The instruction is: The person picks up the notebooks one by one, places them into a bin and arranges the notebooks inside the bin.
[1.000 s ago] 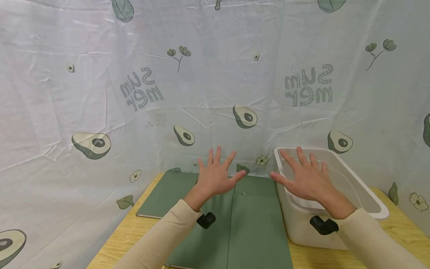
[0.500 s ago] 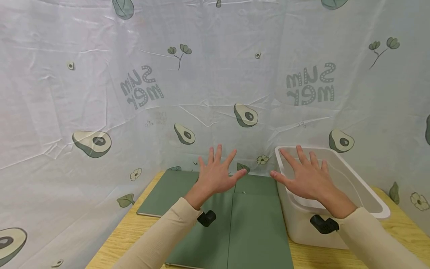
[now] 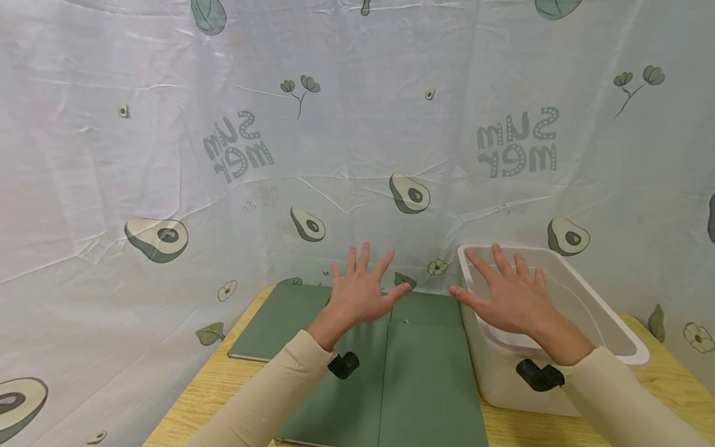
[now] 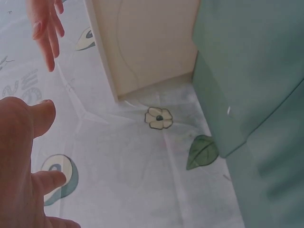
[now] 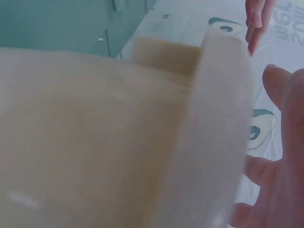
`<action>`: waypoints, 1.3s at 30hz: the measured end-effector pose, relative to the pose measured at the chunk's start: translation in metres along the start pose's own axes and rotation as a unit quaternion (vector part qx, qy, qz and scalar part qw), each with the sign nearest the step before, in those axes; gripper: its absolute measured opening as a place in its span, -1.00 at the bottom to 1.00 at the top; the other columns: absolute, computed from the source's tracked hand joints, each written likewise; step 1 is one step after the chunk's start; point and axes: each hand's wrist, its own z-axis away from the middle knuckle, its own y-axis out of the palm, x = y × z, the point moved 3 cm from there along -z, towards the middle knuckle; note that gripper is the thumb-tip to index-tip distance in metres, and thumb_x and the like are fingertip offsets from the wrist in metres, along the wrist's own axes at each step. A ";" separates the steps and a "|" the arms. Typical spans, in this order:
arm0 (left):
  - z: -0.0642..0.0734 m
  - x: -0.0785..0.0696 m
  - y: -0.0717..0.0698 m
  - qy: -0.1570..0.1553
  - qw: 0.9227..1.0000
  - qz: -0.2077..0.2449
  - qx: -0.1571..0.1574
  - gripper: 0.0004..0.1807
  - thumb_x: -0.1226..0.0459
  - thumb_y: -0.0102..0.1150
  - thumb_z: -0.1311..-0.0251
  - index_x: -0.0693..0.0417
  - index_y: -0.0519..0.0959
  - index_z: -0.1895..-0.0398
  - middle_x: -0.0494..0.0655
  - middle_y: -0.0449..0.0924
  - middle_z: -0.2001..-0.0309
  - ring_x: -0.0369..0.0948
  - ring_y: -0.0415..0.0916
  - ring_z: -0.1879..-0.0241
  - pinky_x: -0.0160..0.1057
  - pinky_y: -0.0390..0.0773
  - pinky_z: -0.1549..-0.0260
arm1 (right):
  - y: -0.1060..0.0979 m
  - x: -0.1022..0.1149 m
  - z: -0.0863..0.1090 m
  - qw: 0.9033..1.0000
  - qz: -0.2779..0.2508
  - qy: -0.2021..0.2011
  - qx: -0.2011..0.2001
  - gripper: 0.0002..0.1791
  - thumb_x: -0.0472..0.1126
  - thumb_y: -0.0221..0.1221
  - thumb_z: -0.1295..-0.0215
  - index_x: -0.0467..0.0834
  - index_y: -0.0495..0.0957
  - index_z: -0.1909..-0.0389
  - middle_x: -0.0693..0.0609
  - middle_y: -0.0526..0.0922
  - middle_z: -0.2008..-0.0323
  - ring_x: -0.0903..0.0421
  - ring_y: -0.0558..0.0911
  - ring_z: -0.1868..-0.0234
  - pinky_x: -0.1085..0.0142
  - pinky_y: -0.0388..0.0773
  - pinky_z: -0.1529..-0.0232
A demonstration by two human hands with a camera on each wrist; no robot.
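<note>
Both hands are held out in front of the person, palms down, fingers straight and spread wide, thumbs pointing towards each other. The left hand [image 3: 360,295] hangs over green boards [image 3: 427,379] lying flat on the wooden table [image 3: 192,397]. A straight seam between the boards runs away from the person towards the patterned curtain [image 3: 346,136], and the front right board has its long axis that way too; whether the boards overlap or merely abut, I can't tell.

The right hand [image 3: 514,298] hangs over the near left part of a white bin [image 3: 497,379], though how far above the rim is hard to judge. The bin stands upright just beside the boards, on their right, mouth facing up. Its long axis runs front to back, the near end angled slightly rightward, the far end close to the curtain.
</note>
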 end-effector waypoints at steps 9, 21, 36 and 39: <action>0.002 0.003 0.001 -0.001 1.000 -0.001 -0.004 -0.14 -0.40 -0.11 -0.48 -0.44 0.02 -0.74 0.10 -0.26 -0.77 0.21 -0.34 -0.75 0.54 -0.18 -0.56 | 0.011 -0.018 0.037 0.999 -0.008 -0.028 -0.020 -0.04 0.53 0.01 -0.46 0.15 0.11 -0.71 -0.41 0.05 -0.66 -0.70 0.00 -0.56 -0.67 -0.07 -0.34; 0.006 0.005 0.004 -0.005 1.000 0.000 0.001 -0.16 -0.38 -0.11 -0.50 -0.45 0.03 -0.74 0.10 -0.24 -0.77 0.22 -0.31 -0.74 0.54 -0.15 -0.56 | 0.037 -0.073 0.105 0.995 0.051 -0.001 -0.091 -0.22 0.41 0.04 -0.53 0.09 0.34 -0.60 -0.31 0.28 -0.60 -0.53 0.22 -0.49 -0.55 -0.02 -0.33; 0.017 0.021 0.006 -0.009 1.000 0.007 -0.013 -0.17 -0.37 -0.09 -0.50 -0.41 0.06 -0.74 0.13 -0.18 -0.76 0.23 -0.26 -0.74 0.51 -0.13 -0.57 | 0.067 -0.085 0.122 0.895 -0.030 -0.082 -0.437 -0.25 0.48 0.05 -0.47 0.00 0.71 -0.28 -0.08 0.71 -0.29 0.18 0.49 -0.46 0.41 -0.03 -0.55; 0.020 0.024 0.007 -0.006 1.000 0.013 -0.015 -0.17 -0.36 -0.08 -0.51 -0.39 0.07 -0.73 0.14 -0.16 -0.76 0.24 -0.25 -0.73 0.50 -0.14 -0.58 | 0.071 -0.081 0.119 0.848 -0.050 -0.117 -0.514 -0.29 0.43 0.09 -0.49 -0.08 0.77 -0.15 -0.03 0.76 -0.23 0.29 0.50 -0.47 0.47 -0.01 -0.53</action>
